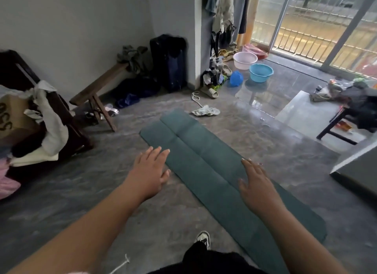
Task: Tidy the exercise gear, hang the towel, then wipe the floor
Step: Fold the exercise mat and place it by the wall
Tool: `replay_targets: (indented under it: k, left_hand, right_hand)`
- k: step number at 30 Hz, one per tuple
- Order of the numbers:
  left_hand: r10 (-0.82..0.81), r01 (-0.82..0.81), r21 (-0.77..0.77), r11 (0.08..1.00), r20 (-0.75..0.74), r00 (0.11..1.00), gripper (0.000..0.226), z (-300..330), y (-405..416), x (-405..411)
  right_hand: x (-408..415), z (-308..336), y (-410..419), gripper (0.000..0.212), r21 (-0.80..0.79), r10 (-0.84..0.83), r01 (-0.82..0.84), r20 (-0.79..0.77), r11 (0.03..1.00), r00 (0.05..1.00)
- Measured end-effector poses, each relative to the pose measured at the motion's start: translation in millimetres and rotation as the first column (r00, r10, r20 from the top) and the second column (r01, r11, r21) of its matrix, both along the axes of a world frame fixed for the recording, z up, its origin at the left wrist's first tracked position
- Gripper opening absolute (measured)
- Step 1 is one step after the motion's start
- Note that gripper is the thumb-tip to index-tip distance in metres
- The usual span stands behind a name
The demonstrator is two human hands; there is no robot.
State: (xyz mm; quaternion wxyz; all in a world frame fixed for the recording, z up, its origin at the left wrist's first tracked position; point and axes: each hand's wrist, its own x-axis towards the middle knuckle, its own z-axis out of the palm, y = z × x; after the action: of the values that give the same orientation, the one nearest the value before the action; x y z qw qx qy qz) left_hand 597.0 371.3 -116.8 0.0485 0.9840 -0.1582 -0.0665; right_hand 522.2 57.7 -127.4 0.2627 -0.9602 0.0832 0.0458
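Observation:
A dark green exercise mat (206, 157) lies on the grey floor, folded lengthwise into a long strip running from the middle of the room toward the lower right. My left hand (152, 170) hovers with straight fingers at the mat's left edge, fingertips over it. My right hand (258, 184) is spread flat over the mat's right side; contact is unclear. A crumpled pale towel (206, 111) lies on the floor just past the mat's far end, with a white cord (196, 98) beside it.
A wooden bench (98, 90) with clothes stands at the left wall, beside a dark suitcase (169, 63). Blue (261, 72) and pink (244, 60) basins sit near the glass doors. A low glass-topped table (318, 112) stands right. A cluttered chair (40, 120) is left.

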Motion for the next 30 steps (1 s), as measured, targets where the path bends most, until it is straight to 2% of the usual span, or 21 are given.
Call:
replay_targets:
  k: [5,11,16,21,24,26,30]
  left_hand:
    - [-0.013,0.015,0.034,0.999,-0.048,0.999,0.066,1,-1,108]
    - [-0.146,0.151,0.029,0.988,-0.121,0.982,0.066,-28,-10,219]
    - [-0.357,0.368,0.03,0.929,-0.187,0.915,0.068,-73,-21,314]
    - [-0.538,0.56,0.027,0.828,-0.242,0.807,0.068,-116,-28,400]
    - [-0.607,0.642,0.035,0.766,-0.291,0.74,0.067,-149,-43,429]
    - [-0.641,0.684,0.028,0.729,-0.323,0.696,0.066,-182,-55,442]
    - [-0.677,0.738,0.022,0.674,-0.381,0.63,0.066,-287,-84,453]
  right_hand:
    - [119,-1,18,0.065,-0.035,0.075,-0.076,-0.038,0.996,0.996]
    - [203,-17,37,0.067,-0.03,-0.004,0.001,-0.088,1.0,0.996]
    - [252,-47,48,0.066,-0.038,-0.231,0.228,-0.126,0.973,0.965]
    - [285,-80,69,0.066,0.0,-0.477,0.489,-0.215,0.872,0.852]
    - [294,-115,74,0.066,0.017,-0.549,0.577,-0.285,0.817,0.786]
    - [296,-148,74,0.066,0.006,-0.542,0.582,-0.355,0.814,0.762]
    - [292,-252,63,0.067,-0.008,-0.539,0.597,-0.439,0.802,0.719]
